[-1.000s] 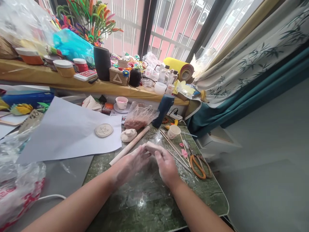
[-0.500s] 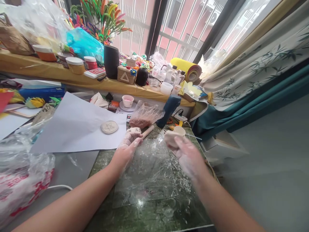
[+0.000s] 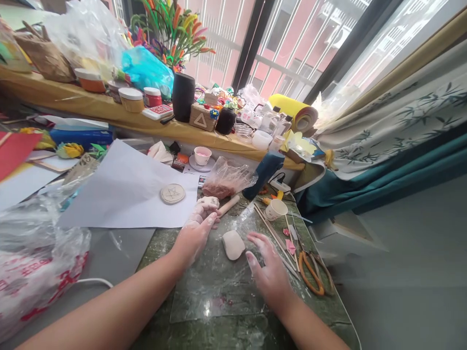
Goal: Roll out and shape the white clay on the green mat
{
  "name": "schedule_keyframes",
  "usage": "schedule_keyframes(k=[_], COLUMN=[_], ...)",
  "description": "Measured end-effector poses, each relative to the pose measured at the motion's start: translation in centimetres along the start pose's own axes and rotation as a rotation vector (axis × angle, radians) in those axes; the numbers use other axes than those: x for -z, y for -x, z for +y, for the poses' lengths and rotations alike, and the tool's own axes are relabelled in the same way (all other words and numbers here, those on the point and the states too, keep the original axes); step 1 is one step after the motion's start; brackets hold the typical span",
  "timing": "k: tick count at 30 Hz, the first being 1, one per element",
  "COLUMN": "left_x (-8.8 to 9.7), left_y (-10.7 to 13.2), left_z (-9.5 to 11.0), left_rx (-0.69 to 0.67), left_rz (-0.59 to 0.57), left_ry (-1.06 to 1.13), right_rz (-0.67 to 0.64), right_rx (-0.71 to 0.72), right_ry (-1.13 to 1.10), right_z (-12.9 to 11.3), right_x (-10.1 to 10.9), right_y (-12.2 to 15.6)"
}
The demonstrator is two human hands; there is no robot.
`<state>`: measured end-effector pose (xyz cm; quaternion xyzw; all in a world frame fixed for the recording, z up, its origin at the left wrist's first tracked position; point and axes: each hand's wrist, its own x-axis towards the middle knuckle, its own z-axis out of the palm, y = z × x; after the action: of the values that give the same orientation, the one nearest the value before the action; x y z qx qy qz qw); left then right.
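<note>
A flattened lump of pale clay (image 3: 234, 245) lies on a clear sheet (image 3: 204, 296) over the dark green tabletop. Just right of it is my right hand (image 3: 268, 267), fingers apart and holding nothing, dusted with white powder. My left hand (image 3: 199, 226), also powdered, is closed around the near end of a wooden rolling pin (image 3: 230, 205), whose far end sticks out to the right. Part of that grip is hidden behind the fingers. On a white paper sheet (image 3: 120, 189) to the left rests a round clay disc (image 3: 172, 194) with a star scratched into it.
Along the right edge are wooden sticks (image 3: 270, 226), a paper cup (image 3: 276, 209) and orange-handled scissors (image 3: 310, 273). Behind the rolling pin sits a plastic bag of brown clay (image 3: 221, 184) beside a dark blue cylinder (image 3: 263, 174). Paint jars (image 3: 131, 100) line the sill.
My right hand has let go of the clay lump, which now lies on the clear sheet, and its fingers have spread. The left hand keeps its hold. The view has shifted slightly.
</note>
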<state>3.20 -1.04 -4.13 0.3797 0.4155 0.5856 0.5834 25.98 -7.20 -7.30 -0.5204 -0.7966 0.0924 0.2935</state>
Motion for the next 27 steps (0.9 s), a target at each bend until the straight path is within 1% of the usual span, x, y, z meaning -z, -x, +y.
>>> schedule_keyframes(k=[2, 5, 7, 9, 12, 14, 16, 18, 20, 21, 22, 23, 25, 26, 27], left_x=[0.0, 0.1, 0.1, 0.2, 0.3, 0.3, 0.2, 0.2, 0.2, 0.2, 0.2, 0.2, 0.3, 0.3, 0.3], left_y=[0.1, 0.3, 0.3, 0.1, -0.2, -0.3, -0.3, -0.2, -0.2, -0.3, -0.3, -0.3, -0.4, -0.5, -0.5], left_z=[-0.1, -0.3, -0.4, -0.5, -0.6, -0.6, -0.4, -0.2, -0.1, -0.1, -0.2, -0.2, -0.4, -0.5, -0.5], left_rx=[-0.006, 0.005, 0.011, 0.013, 0.024, 0.031, 0.036, 0.039, 0.049, 0.052, 0.053, 0.052, 0.051, 0.053, 0.055], left_rz=[-0.021, -0.046, -0.053, -0.045, -0.023, -0.012, -0.005, 0.006, 0.014, 0.019, 0.023, 0.027, 0.029, 0.027, 0.022], left_ry=[-0.023, -0.047, -0.048, -0.036, -0.016, -0.005, 0.012, 0.033, 0.05, 0.056, 0.06, 0.064, 0.073, 0.078, 0.082], right_rz=[-0.02, -0.08, -0.072, -0.062, -0.074, -0.076, -0.067, -0.031, 0.047, 0.103, 0.172, 0.258, 0.432, 0.478, 0.467], right_rx=[-0.052, -0.112, -0.192, -0.233, -0.194, -0.145, -0.111, -0.165, -0.281, -0.317, -0.307, -0.248, -0.067, 0.026, 0.11], right_ry=[-0.002, 0.119, 0.226, 0.292, 0.318, 0.283, 0.173, -0.031, -0.295, -0.414, -0.49, -0.502, -0.358, -0.257, -0.164], right_z=[-0.9, -2.4, -3.3, -3.8, -3.8, -3.3, -2.7, -2.3, -2.3, -2.5, -2.7, -3.0, -3.6, -3.8, -3.9], right_x=[-0.5, -1.9, -3.2, -4.4, -5.3, -5.1, -4.3, -2.9, -0.7, 0.6, 1.9, 3.1, 4.8, 5.2, 5.1], right_y=[-0.8, -2.1, -2.6, -2.9, -3.2, -3.3, -3.5, -4.0, -4.7, -5.2, -5.6, -6.0, -6.4, -6.4, -6.2])
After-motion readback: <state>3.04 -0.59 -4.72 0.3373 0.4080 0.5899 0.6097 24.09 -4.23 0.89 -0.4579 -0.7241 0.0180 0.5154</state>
